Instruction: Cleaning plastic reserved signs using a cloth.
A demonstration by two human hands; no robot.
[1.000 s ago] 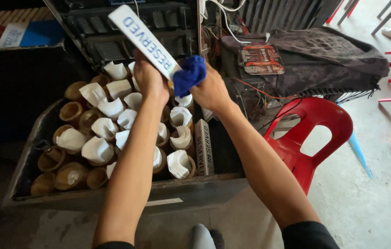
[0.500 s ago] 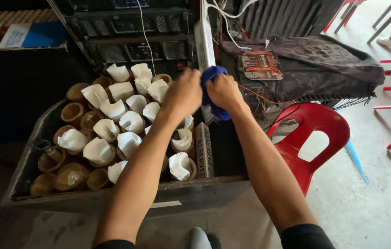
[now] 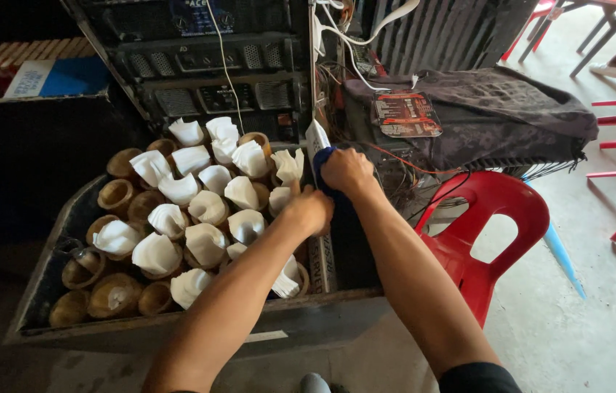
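Head view: right hand [image 3: 346, 169] grips a blue cloth [image 3: 322, 161] against a white sign [image 3: 317, 138]; left hand [image 3: 311, 209], fingers curled, steadies it just right of the wooden cups [image 3: 177, 218].

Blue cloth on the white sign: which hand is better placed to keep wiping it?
Right, probably. The right hand grips the blue cloth against the white sign. The left hand sits lower, steadying the sign over the crate.
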